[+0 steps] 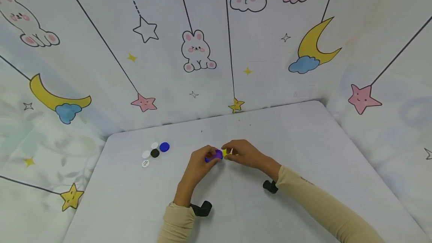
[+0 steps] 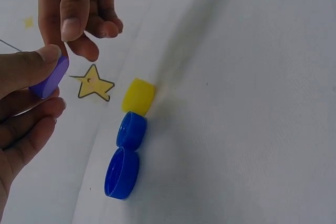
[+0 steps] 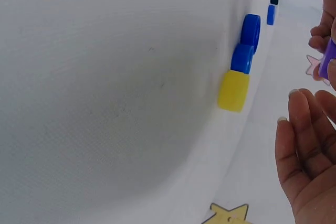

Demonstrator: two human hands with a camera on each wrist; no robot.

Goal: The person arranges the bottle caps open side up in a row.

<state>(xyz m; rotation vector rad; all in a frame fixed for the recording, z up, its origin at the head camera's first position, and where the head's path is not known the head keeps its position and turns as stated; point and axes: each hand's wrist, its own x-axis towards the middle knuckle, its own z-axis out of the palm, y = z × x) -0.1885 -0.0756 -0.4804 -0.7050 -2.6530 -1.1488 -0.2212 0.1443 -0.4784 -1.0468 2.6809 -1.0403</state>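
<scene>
Already three bottle caps (image 2: pixel 136 132) line up; left hand (image 1: pixel 198 162) pinches purple cap (image 2: pixel 53 80), unplaced; right hand (image 1: pixel 247 153) loose; five discs (image 1: pixel 155 153) apart, nine o'clock.

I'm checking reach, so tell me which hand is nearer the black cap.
Left. The left hand pinches a purple cap to the right of the black cap; the right hand is farther right, beyond the left hand.
</scene>
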